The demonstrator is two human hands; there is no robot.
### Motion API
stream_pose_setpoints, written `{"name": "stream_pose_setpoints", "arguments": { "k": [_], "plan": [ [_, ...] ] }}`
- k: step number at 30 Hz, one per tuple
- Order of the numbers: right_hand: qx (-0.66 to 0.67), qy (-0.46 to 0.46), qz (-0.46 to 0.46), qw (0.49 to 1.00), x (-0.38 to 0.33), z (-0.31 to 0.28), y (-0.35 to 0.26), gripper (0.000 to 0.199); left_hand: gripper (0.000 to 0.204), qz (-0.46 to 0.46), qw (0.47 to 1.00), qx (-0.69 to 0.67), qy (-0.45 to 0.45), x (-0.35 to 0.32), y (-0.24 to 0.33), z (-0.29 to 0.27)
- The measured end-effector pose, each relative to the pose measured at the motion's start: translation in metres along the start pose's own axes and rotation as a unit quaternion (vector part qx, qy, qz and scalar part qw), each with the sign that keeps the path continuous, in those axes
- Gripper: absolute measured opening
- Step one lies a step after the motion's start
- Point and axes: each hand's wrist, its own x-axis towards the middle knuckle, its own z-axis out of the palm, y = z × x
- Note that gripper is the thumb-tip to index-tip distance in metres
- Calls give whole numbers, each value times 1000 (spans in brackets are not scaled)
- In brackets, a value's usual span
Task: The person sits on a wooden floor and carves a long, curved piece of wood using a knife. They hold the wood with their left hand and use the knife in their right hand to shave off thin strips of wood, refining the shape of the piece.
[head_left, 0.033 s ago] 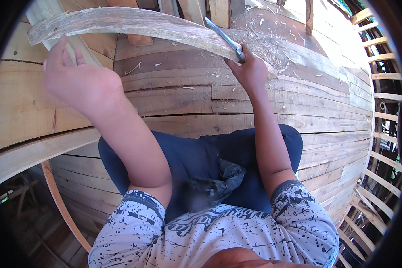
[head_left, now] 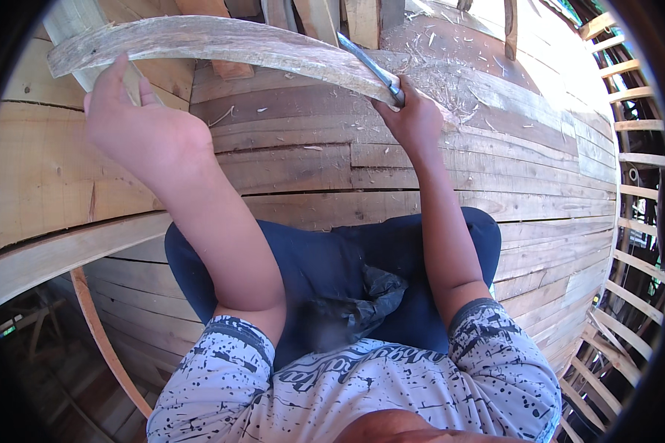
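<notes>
A long, curved wooden plank (head_left: pixel 222 38) spans the upper left of the head view, sloping down to my right hand. My left hand (head_left: pixel 151 129) is at its left part, palm up and fingers apart. The index fingertip reaches the plank's lower edge; whether it presses there I cannot tell. My right hand (head_left: pixel 415 122) is closed around the near end of a long, narrow metal tool (head_left: pixel 373 68), whose exact kind is unclear. The tool lies across the plank's right part, pointing up and left. The plank's right end is partly hidden behind that hand.
I sit cross-legged on a plank floor (head_left: pixel 295 170), with a dark crumpled cloth or bag (head_left: pixel 377 292) in my lap. Wood shavings (head_left: pixel 428 55) lie scattered beyond my right hand. Wooden posts (head_left: pixel 362 22) stand at the back. Curved ribs (head_left: pixel 635 190) line the right side.
My left hand has slid slightly to the right along the plank. The plank's left part sits a touch lower. My right hand and the metal tool have hardly moved.
</notes>
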Motion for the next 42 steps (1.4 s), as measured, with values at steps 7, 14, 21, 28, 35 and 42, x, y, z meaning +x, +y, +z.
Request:
{"name": "stream_pose_setpoints", "arguments": {
  "k": [7, 14, 21, 28, 35, 42],
  "plan": [
    [4, 12, -22, 1000, 0, 2, 6, 71, 53, -132, 984, -65, -95, 3, -18, 12],
    [30, 34, -36, 998, 2, -7, 3, 69, 44, -233, 959, -146, -74, 2, -11, 14],
    [69, 60, -79, 993, 6, -23, 11, 67, 62, -190, 940, -179, -221, -6, -15, 19],
    [139, 36, -137, 980, 5, -50, 14, 62, 64, -70, 911, -264, -310, -4, -3, 12],
    [158, 22, -210, 965, 0, -65, 10, 69, 43, 8, 858, -364, -362, -10, 16, 0],
    [210, -8, -100, 973, 1, -80, -8, 63, 24, 35, 880, -359, -308, -26, 29, 1]
  ]
}}
